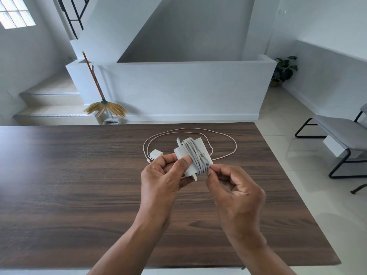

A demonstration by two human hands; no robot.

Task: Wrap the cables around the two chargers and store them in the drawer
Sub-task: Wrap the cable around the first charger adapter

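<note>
Two bare forearms, left grip [162, 175], right grip [236, 191], no sleeves

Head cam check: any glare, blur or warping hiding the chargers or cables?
Head view: soft daylight, no glare on the table; wide-angle bending at the edges; the wrapped charger between left hand and right hand is sharp; the small charger and loose cable read clearly.

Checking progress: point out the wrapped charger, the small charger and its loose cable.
wrapped charger [181, 153]: head view, bare white face.
small charger [155, 155]: head view, top face.
loose cable [198, 133]: head view, far arc.
</note>
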